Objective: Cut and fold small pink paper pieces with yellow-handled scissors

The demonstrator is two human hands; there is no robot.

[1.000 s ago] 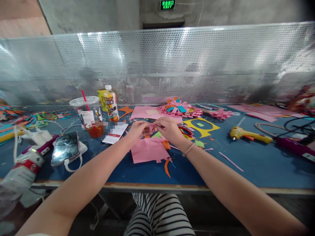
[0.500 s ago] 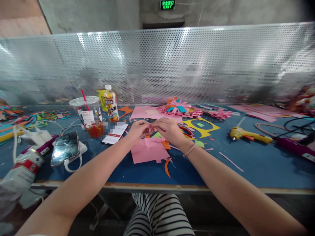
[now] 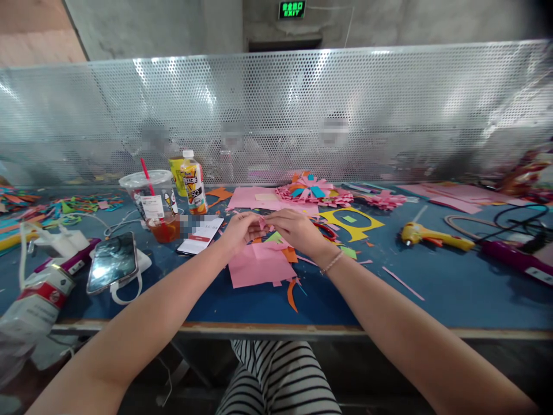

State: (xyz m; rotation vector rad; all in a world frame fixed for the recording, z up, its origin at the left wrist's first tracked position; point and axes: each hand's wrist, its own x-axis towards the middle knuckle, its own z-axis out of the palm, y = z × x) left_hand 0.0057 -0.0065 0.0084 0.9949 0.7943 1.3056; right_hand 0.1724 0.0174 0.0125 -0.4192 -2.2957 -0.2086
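Note:
My left hand and my right hand meet above the middle of the table. Their fingertips are closed on a small piece of pink paper, partly hidden by the fingers. Just below them lies a larger pink paper sheet, with orange and green scraps at its upper edge. Red-handled scissors rest beside my right hand, mostly covered. A yellow paper sheet with a round cut-out lies farther right. Behind my hands sits a layered pink paper flower with blue and orange pieces.
A drink cup with a straw, a juice bottle and phones stand or lie at left. At right are a yellow glue gun and cables. A perforated metal screen closes the table's back.
The whole view shifts very slightly left. My fingers make only a tiny movement at the small pink paper piece; the things on the table stay in place.

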